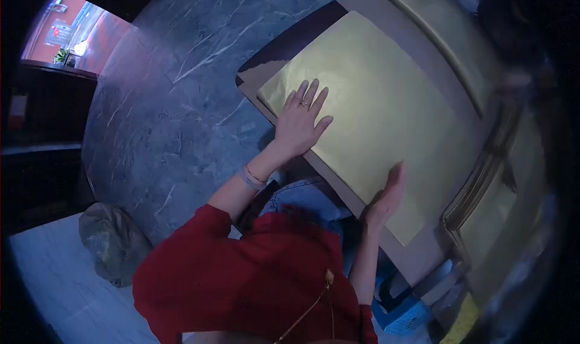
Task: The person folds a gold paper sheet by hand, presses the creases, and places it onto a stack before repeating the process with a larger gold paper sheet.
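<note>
A large gold sheet of paper (368,96) lies flat on the table (423,262) in front of me. Near its left end, my left hand (302,120) rests palm down on the gold surface, fingers spread and a ring on one of them. My right hand (386,199) stands on its side over the near edge of the same sheet, fingers stretched out and held together, with nothing in it. Both hands are open.
Beyond the sheet lies more gold paper with a rounded fold (447,42). To the right sits a stack of folded gold paper (477,193). A blue plastic basket (408,314) is below the table's right corner; a dark bag (113,241) lies at left.
</note>
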Demonstrator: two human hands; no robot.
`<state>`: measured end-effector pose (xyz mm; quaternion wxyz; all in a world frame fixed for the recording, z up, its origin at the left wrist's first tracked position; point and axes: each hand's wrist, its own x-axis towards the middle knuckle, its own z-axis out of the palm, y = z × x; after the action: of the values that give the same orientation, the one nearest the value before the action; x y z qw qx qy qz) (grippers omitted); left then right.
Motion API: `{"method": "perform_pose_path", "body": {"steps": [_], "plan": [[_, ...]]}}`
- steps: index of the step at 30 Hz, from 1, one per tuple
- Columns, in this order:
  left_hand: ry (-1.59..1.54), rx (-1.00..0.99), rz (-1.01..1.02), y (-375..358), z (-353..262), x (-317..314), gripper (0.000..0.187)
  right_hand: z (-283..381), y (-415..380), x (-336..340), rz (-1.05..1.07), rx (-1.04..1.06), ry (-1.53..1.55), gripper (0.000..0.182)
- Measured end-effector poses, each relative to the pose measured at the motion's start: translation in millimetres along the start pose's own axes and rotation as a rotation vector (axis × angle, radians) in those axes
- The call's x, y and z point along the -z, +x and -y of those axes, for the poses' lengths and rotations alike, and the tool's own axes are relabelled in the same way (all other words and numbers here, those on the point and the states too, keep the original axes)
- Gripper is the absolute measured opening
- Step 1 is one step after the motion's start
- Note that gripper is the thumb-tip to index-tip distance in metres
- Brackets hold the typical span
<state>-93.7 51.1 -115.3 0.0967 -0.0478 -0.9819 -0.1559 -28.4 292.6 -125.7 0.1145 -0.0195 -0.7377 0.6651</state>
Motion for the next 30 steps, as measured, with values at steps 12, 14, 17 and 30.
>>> {"method": "perform_pose_path", "body": {"steps": [12, 14, 17, 30], "plan": [[0.102, 0.099, -0.054, 2, 43, 14, 0.059, 5, 2, -1, -0.011, -0.003, 0.004, 0.063], [0.134, 0.133, -0.048, 2, 51, 12, 0.060, 5, 2, 1, 0.017, 0.023, -0.022, 0.065], [0.195, 0.181, -0.119, 0, 68, 13, 0.060, 4, 1, 1, 0.010, 0.015, -0.015, 0.065], [0.302, 0.472, -0.231, -18, 127, 40, 0.070, 3, 1, 0, 0.022, 0.051, 0.022, 0.065]]}}
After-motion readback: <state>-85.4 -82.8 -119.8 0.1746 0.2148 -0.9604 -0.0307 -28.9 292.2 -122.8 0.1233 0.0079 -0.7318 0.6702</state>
